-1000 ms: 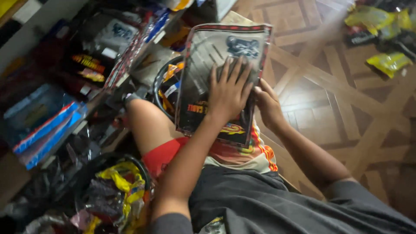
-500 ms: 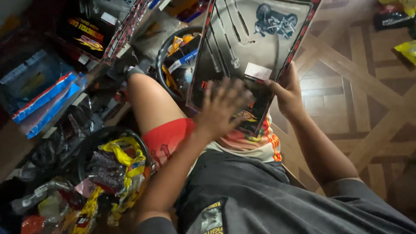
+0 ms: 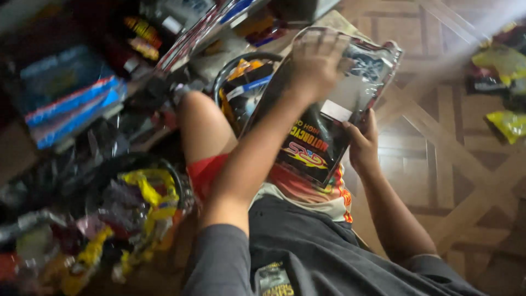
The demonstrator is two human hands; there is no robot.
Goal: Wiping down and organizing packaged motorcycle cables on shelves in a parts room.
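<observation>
Parquet floor (image 3: 438, 164) with pale crossing strips fills the right of the frame, yellow packets (image 3: 507, 123) scattered at its upper right. At upper centre, a clear-fronted toy package (image 3: 329, 137) is gripped by the left hand (image 3: 318, 63) at its top and the right hand (image 3: 362, 145) at its lower edge. Cluttered shelves (image 3: 71, 104) crowd the left.

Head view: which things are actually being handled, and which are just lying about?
In hand:
- plastic packet, left hand at its top, right hand at its edge

Lying about:
- basket
- yellow packets on floor
- blue boxes
</observation>
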